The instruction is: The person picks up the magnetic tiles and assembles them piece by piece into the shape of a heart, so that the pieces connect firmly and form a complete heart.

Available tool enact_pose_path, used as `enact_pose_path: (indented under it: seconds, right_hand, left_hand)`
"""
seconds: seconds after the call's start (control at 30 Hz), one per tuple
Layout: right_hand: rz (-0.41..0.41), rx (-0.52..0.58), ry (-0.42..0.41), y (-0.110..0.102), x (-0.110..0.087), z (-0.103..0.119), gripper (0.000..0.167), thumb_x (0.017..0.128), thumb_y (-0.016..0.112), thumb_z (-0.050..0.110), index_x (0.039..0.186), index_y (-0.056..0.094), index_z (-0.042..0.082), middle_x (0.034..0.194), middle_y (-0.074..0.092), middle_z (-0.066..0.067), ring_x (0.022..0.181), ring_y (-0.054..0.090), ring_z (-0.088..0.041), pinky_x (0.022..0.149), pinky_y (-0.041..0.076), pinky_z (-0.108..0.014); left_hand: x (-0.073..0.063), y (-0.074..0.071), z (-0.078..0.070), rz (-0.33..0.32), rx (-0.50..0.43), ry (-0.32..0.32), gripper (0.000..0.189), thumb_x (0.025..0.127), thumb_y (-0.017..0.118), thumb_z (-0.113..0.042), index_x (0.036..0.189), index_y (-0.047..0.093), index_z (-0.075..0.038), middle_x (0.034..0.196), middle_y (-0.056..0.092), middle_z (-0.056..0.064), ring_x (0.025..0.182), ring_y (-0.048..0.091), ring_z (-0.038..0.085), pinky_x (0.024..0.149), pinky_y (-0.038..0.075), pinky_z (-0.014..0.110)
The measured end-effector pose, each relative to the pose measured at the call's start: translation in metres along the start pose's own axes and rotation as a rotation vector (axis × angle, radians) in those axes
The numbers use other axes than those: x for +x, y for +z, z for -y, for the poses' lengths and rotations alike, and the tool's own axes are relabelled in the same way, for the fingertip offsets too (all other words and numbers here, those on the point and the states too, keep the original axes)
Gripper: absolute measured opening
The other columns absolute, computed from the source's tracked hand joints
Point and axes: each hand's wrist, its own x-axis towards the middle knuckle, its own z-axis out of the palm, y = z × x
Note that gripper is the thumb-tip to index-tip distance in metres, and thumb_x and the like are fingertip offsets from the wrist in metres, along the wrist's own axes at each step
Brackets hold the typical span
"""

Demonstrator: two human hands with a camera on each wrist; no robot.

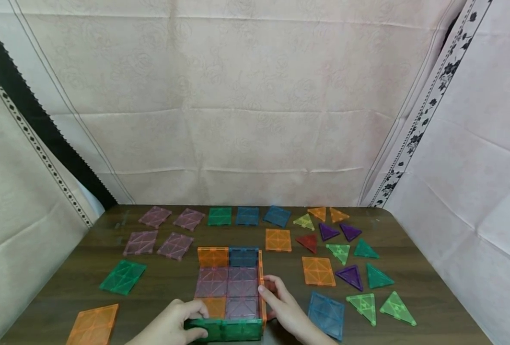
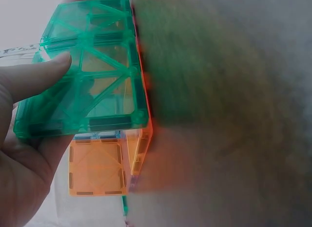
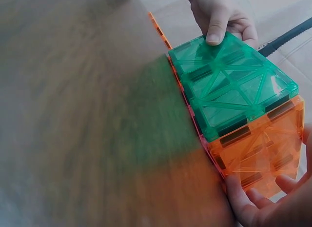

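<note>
A box of translucent magnetic tiles (image 1: 242, 282) stands at the front middle of the table, with purple and orange floor tiles. Orange and blue tiles form its back, and an orange wall (image 3: 263, 144) lines the right side. My left hand (image 1: 173, 321) pinches the left end of the green front wall tiles (image 2: 105, 102), thumb on the outer face and fingers behind. Against the outside of the orange wall rest the fingertips of my right hand (image 1: 285, 306), with the thumb near its top edge. The right palm is partly hidden in the right wrist view.
Loose purple tiles (image 1: 140, 243) lie at back left, near a green square (image 1: 123, 277) and an orange tile (image 1: 93, 323). Orange squares (image 1: 318, 271), a blue square (image 1: 326, 315) and several coloured triangles (image 1: 363, 306) lie to the right. Pale cloth (image 1: 255, 120) hangs behind the table.
</note>
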Motion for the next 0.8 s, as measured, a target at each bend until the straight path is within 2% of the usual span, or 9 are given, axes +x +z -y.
enact_pose_path:
  seconds: [0.1, 0.17, 0.27, 0.33, 0.47, 0.57, 0.67, 0.73, 0.8]
  right_hand:
    - [-0.002, -0.002, -0.007, -0.001, 0.001, 0.0, 0.058, 0.102, 0.045, 0.039, 0.141, 0.031, -0.003, 0.13, 0.047, -0.022, 0.112, 0.053, -0.029, 0.069, 0.054, -0.039]
    - [0.001, 0.002, -0.008, -0.001, 0.001, 0.0, 0.058, 0.102, 0.045, 0.038, 0.141, 0.03, -0.003, 0.13, 0.047, -0.023, 0.113, 0.053, -0.03, 0.07, 0.055, -0.04]
    - [0.003, 0.005, -0.004, -0.001, 0.001, -0.001, 0.058, 0.102, 0.045, 0.038, 0.14, 0.031, -0.003, 0.131, 0.047, -0.023, 0.113, 0.053, -0.03, 0.07, 0.055, -0.039]
    - [0.006, 0.006, 0.0, -0.001, 0.001, -0.001, 0.058, 0.102, 0.045, 0.038, 0.14, 0.031, -0.003, 0.131, 0.046, -0.023, 0.113, 0.053, -0.03, 0.07, 0.054, -0.04]
    - [0.006, 0.001, -0.003, -0.002, 0.001, -0.001, 0.059, 0.102, 0.045, 0.038, 0.141, 0.03, -0.003, 0.13, 0.047, -0.023, 0.112, 0.053, -0.029, 0.07, 0.055, -0.04]
    - [0.007, -0.001, -0.008, -0.003, 0.001, -0.001, 0.059, 0.103, 0.044, 0.039, 0.141, 0.03, -0.004, 0.13, 0.047, -0.023, 0.111, 0.054, -0.029, 0.07, 0.055, -0.041]
    - [0.009, 0.004, -0.008, -0.003, 0.001, -0.001, 0.059, 0.102, 0.045, 0.039, 0.141, 0.03, -0.003, 0.13, 0.047, -0.023, 0.11, 0.055, -0.029, 0.07, 0.055, -0.041]
    - [0.01, 0.008, -0.007, -0.002, 0.0, -0.001, 0.059, 0.102, 0.045, 0.039, 0.141, 0.03, -0.003, 0.13, 0.047, -0.023, 0.111, 0.055, -0.028, 0.07, 0.055, -0.04]
    - [0.011, 0.014, -0.005, -0.002, 0.0, -0.001, 0.059, 0.102, 0.045, 0.039, 0.141, 0.03, -0.003, 0.13, 0.047, -0.022, 0.111, 0.054, -0.028, 0.07, 0.055, -0.04]
  left_hand:
    - [-0.003, 0.0, 0.0, -0.019, 0.014, 0.02, 0.019, 0.086, 0.071, -0.005, 0.1, 0.059, -0.003, 0.087, 0.073, 0.009, 0.08, 0.065, 0.001, 0.066, 0.053, 0.022]
    - [-0.006, -0.001, -0.001, -0.043, 0.008, 0.013, 0.02, 0.086, 0.071, -0.006, 0.103, 0.06, -0.001, 0.095, 0.073, 0.012, 0.092, 0.067, 0.008, 0.071, 0.055, 0.024]
    - [-0.012, -0.005, -0.002, -0.093, -0.041, -0.03, 0.022, 0.088, 0.069, -0.005, 0.107, 0.061, 0.001, 0.1, 0.072, 0.015, 0.094, 0.067, 0.007, 0.071, 0.055, 0.025]
    - [-0.019, -0.01, -0.003, -0.139, -0.098, -0.066, 0.024, 0.089, 0.066, -0.003, 0.111, 0.059, 0.003, 0.104, 0.071, 0.015, 0.096, 0.067, 0.007, 0.072, 0.056, 0.026]
    - [-0.036, -0.024, -0.005, -0.291, -0.101, -0.146, 0.031, 0.088, 0.065, 0.002, 0.118, 0.057, 0.002, 0.109, 0.071, 0.004, 0.096, 0.066, 0.008, 0.075, 0.055, 0.027]
    - [-0.05, -0.032, -0.008, -0.457, -0.005, -0.281, 0.039, 0.084, 0.07, 0.001, 0.121, 0.057, 0.0, 0.108, 0.069, -0.007, 0.095, 0.066, 0.007, 0.076, 0.054, 0.025]
    - [-0.064, -0.039, -0.009, -0.603, 0.103, -0.446, 0.048, 0.081, 0.075, -0.003, 0.124, 0.055, 0.001, 0.107, 0.069, -0.008, 0.095, 0.065, 0.003, 0.077, 0.054, 0.022]
    - [-0.076, -0.045, -0.007, -0.664, 0.172, -0.564, 0.054, 0.08, 0.078, -0.01, 0.127, 0.054, -0.001, 0.107, 0.068, -0.009, 0.094, 0.062, -0.003, 0.077, 0.052, 0.019]
    - [-0.089, -0.053, -0.003, -0.693, 0.222, -0.665, 0.061, 0.078, 0.08, -0.016, 0.13, 0.052, -0.002, 0.108, 0.066, -0.014, 0.094, 0.058, -0.009, 0.076, 0.051, 0.017]
